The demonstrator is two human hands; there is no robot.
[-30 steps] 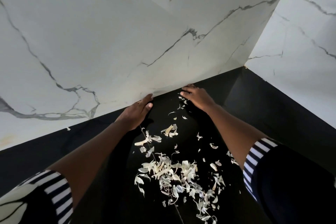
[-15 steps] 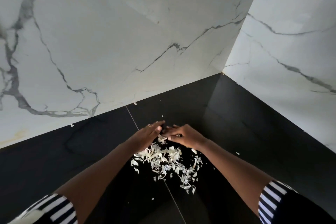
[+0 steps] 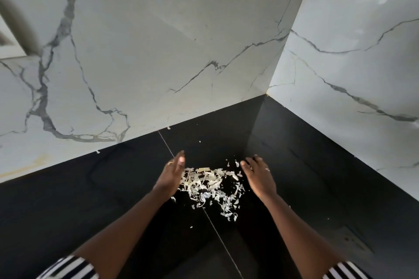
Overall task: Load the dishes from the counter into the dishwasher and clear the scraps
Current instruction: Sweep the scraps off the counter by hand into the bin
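A heap of pale, papery vegetable scraps lies on the glossy black stone counter between a person's left hand and right hand, both with fingers extended, grasping nothing.

The worktop is made of a black, smooth, polished slab, glossy enough that faint reflections are seen in it; it is crossed by a thin pale seam. The walls are faced with smooth white marble-look panels, veined in grey and given a soft sheen. The scraps are seen as thin, pale, papery flakes, dry and matt. The sleeves are made of matt, black-and-white striped cloth.
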